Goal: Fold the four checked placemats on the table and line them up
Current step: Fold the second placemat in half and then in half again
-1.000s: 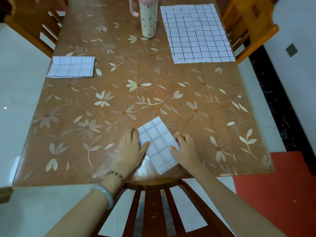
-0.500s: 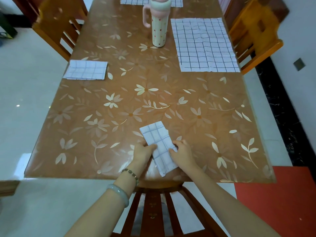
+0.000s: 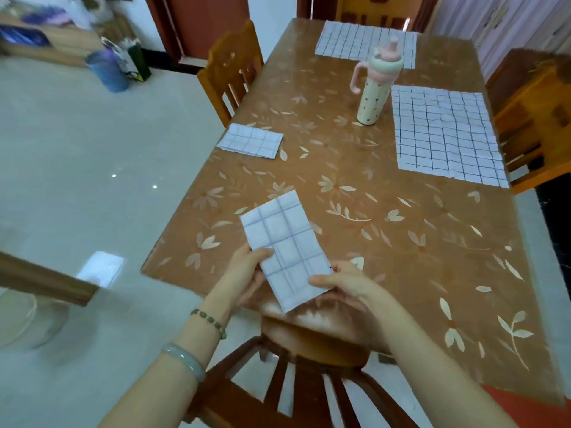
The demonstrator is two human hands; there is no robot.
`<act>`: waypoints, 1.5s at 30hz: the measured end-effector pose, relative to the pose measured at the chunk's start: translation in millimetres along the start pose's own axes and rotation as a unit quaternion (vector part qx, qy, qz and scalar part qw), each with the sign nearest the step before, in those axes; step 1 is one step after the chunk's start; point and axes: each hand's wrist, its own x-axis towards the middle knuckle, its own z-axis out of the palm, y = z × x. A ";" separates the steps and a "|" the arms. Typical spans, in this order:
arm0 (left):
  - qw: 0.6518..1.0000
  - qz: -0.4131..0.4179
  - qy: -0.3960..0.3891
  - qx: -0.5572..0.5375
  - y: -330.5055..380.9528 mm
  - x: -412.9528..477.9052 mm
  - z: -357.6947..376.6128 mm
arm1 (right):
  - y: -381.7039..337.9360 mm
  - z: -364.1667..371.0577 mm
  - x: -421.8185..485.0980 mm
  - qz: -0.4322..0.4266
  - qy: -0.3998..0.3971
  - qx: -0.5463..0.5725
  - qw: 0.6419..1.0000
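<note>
**A:** What are the hands doing?

**B:** Both hold one folded placemat. The left hand pinches its left long edge, thumb on top and fingers underneath. The right hand pinches the lower right edge the same way. The cloth is a narrow white rectangle with faint checks, angled so its far end points up and to the left.

**A:** Where is it?

**B:** Over the near edge of the table, a brown top patterned with pale flowers. I cannot tell whether its far end touches the surface.

**A:** And the other placemats?

**B:** A second folded one lies flat at the table's left edge, well apart from the hands. An unfolded placemat is spread flat at the right edge. Another open placemat lies at the far end.

**A:** Anything else on the table?

**B:** A tall bottle with a pink handle and lid stands upright, just beside the right-hand open mat and in front of the far one.

**A:** Around the table?

**B:** A dark wooden chair back sits below the hands. Lighter wooden chairs stand at the left side and the right side. The left wrist wears a bead bracelet and a pale bangle.
</note>
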 end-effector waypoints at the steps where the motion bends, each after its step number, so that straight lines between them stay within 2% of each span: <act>1: 1.000 0.015 0.010 -0.018 8.6 -8.0 -15.3 | -9.0 14.7 3.2 -0.007 -0.008 -0.023 1.000; 6: 0.992 0.082 0.069 -0.071 52.9 -43.6 -107.0 | -45.1 100.7 13.2 -0.021 -0.030 -0.144 0.989; 9: 0.988 0.095 0.105 -0.060 85.4 -67.5 -175.1 | -56.4 167.9 19.1 -0.032 -0.046 -0.164 0.985; 16: 0.987 0.084 0.086 0.105 147.2 -121.2 -333.0 | -62.7 315.5 46.9 -0.077 0.020 -0.017 0.997; 22: 0.977 0.083 0.120 0.155 181.0 -132.9 -399.9 | -73.7 401.0 53.3 -0.091 0.021 0.059 0.994; 26: 0.974 0.080 0.146 0.152 198.3 -110.3 -427.3 | -81.6 423.6 70.7 -0.082 0.014 0.062 0.995; 30: 0.976 0.067 0.149 0.141 211.8 -73.9 -440.4 | -91.2 434.8 103.8 -0.058 0.056 0.052 0.995; 37: 0.982 0.035 0.090 0.163 270.0 18.7 -448.3 | -148.6 429.0 193.9 -0.075 0.088 0.079 0.990; 41: 0.974 0.037 0.065 0.213 325.5 82.3 -439.6 | -196.8 417.9 244.5 -0.082 0.094 0.115 0.986; 45: 0.966 0.053 0.041 0.250 368.2 140.5 -425.2 | -239.6 402.9 279.5 -0.092 0.132 0.136 0.977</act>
